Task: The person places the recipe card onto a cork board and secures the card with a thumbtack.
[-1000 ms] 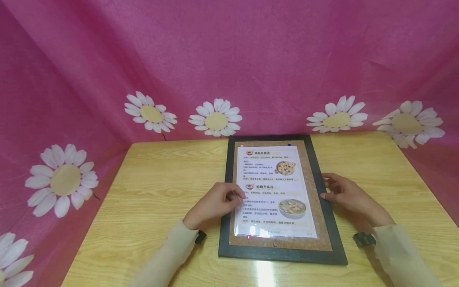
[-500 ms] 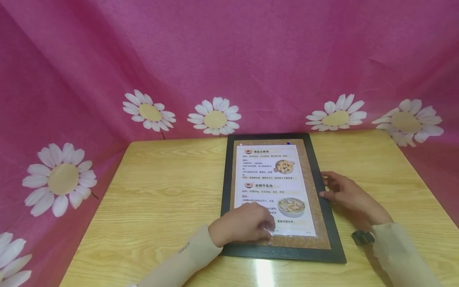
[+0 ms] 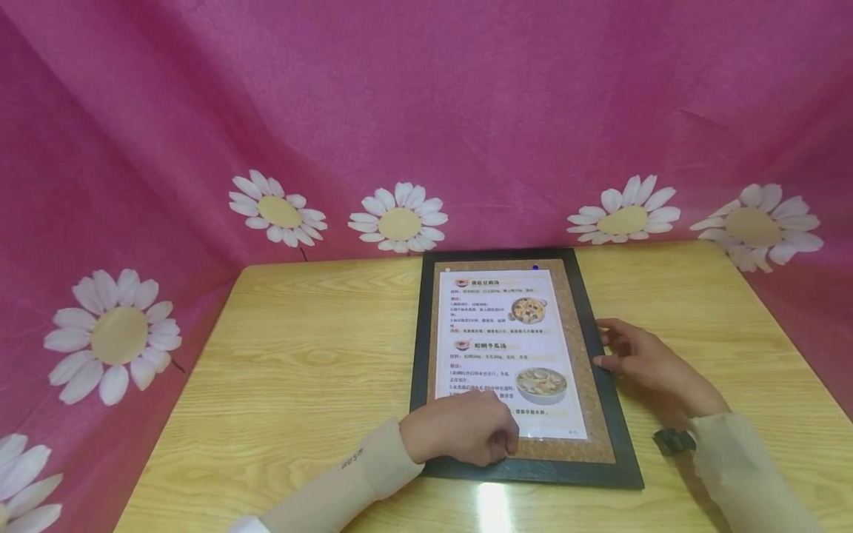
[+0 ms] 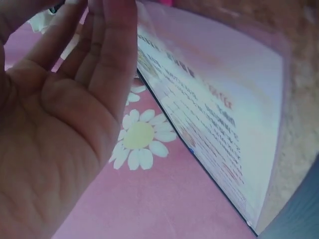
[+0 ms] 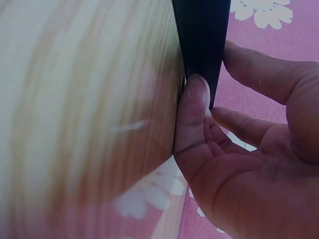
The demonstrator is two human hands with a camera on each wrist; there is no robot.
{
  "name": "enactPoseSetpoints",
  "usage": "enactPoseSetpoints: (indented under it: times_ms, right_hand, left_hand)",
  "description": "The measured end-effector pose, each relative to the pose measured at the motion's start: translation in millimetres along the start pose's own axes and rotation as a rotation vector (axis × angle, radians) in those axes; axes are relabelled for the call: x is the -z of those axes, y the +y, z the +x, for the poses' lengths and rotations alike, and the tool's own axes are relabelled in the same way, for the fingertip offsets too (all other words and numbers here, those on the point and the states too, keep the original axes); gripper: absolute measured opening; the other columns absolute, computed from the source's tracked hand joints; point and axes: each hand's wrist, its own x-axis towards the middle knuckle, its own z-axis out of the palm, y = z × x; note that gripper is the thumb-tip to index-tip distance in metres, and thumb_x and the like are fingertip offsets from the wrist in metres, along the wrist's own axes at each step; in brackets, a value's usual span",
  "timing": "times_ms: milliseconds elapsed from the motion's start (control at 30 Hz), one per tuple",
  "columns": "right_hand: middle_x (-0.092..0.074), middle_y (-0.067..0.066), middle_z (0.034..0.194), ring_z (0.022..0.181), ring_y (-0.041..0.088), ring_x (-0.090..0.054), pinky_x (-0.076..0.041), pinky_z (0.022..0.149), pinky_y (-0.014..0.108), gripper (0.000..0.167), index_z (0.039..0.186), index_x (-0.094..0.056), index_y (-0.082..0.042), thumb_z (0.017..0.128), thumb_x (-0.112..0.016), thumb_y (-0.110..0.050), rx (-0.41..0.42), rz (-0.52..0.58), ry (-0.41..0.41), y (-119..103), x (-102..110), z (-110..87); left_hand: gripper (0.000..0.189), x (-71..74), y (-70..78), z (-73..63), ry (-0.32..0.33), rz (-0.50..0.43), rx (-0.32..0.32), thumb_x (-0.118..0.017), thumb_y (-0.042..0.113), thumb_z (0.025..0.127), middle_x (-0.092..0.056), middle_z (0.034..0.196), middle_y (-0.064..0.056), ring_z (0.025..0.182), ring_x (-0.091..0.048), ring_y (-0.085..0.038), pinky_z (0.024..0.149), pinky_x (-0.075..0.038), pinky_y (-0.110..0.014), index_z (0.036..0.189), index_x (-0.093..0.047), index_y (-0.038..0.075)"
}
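Note:
A recipe sheet (image 3: 493, 311) with food pictures lies on a cork board (image 3: 593, 414) in a black frame (image 3: 603, 363). My left hand (image 3: 466, 429) is over the sheet's lower edge, fingers bent downward. Its fingertips are hidden, so I cannot tell whether they pinch anything. In the left wrist view a pink pin (image 4: 165, 2) shows beside the fingers. My right hand (image 3: 653, 366) touches the frame's right edge with its fingertips. In the right wrist view, one fingertip (image 5: 197, 97) sits against the black edge, down by the tabletop.
Near the sheet's top are a blue pin (image 3: 535, 268) and a pale pin (image 3: 448, 270). The board lies on a light wooden table (image 3: 320, 355). A pink curtain (image 3: 466, 111) with white daisies hangs behind and to the left.
My left hand has moved from the board's left side rightward and down to its lower edge, where its fingers have drawn closer together. My right hand has stayed at the frame.

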Motion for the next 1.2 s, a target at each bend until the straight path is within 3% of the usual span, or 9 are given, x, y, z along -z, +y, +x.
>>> enactPoseSetpoints:
  times_ms: [300,533,700,833,1000,1100,1200]
  right_hand:
    - [-0.051,0.03,0.144,0.123,0.041,-0.056,-0.052,0.095,0.043,0.077,0.158,-0.03,0.003,0.098,-0.072,-0.02,0.0,0.013,-0.003,2,0,1.2]
    - [-0.053,0.032,0.142,0.122,0.043,-0.057,-0.054,0.097,0.051,0.076,0.157,-0.032,0.005,0.097,-0.073,-0.019,0.007,-0.037,0.012,0,0,1.7]
    - [-0.055,0.032,0.14,0.118,0.041,-0.059,-0.054,0.095,0.047,0.075,0.156,-0.034,0.006,0.097,-0.073,-0.018,0.028,-0.049,0.021,0,0,1.9]
    - [-0.057,0.031,0.136,0.116,0.04,-0.061,-0.054,0.093,0.045,0.073,0.155,-0.035,0.006,0.097,-0.073,-0.017,0.054,-0.061,0.043,2,2,1.8]
    - [-0.059,0.03,0.132,0.112,0.037,-0.062,-0.053,0.088,0.04,0.072,0.153,-0.037,0.007,0.096,-0.073,-0.016,0.086,-0.056,0.058,3,3,1.7]
    - [-0.058,0.03,0.134,0.114,0.037,-0.06,-0.052,0.09,0.041,0.071,0.154,-0.037,0.006,0.097,-0.073,-0.017,0.075,-0.023,0.044,3,1,0.5]
    - [-0.056,0.029,0.137,0.118,0.038,-0.059,-0.052,0.094,0.043,0.073,0.156,-0.035,0.004,0.098,-0.072,-0.018,0.049,0.01,0.028,2,-1,-0.8]
  left_hand:
    - [0.009,1.8,-0.8,3.0,-0.012,0.021,0.0,-0.077,0.01,0.091,-0.075,0.082,0.013,0.068,-0.057,0.005,0.064,-0.044,-0.008,0.089,-0.081,0.019]
    - [0.021,3.1,1.9,10.0,-0.034,0.051,-0.022,-0.072,0.01,0.094,-0.062,0.069,0.013,0.063,-0.053,-0.001,0.061,-0.041,-0.012,0.076,-0.072,0.02]
    - [0.024,4.8,7.9,17.9,-0.03,0.089,-0.04,-0.071,0.012,0.097,-0.059,0.066,0.014,0.059,-0.05,0.0,0.058,-0.039,-0.012,0.075,-0.071,0.021]
    - [0.02,7.0,13.1,33.7,0.009,0.073,-0.072,-0.072,0.016,0.097,-0.061,0.068,0.016,0.059,-0.05,0.002,0.059,-0.039,-0.01,0.078,-0.072,0.023]
    - [0.008,6.5,22.9,62.2,0.086,0.129,-0.082,-0.075,0.024,0.097,-0.069,0.08,0.02,0.074,-0.054,0.005,0.075,-0.04,-0.008,0.09,-0.078,0.027]
    - [0.005,2.1,30.5,75.2,0.068,0.163,-0.077,-0.076,0.026,0.096,-0.073,0.087,0.021,0.08,-0.056,0.006,0.079,-0.04,-0.009,0.094,-0.08,0.03]
    - [0.009,-3.2,35.8,82.8,0.028,0.173,-0.072,-0.076,0.023,0.094,-0.071,0.084,0.022,0.077,-0.058,0.006,0.074,-0.042,-0.008,0.09,-0.079,0.031]
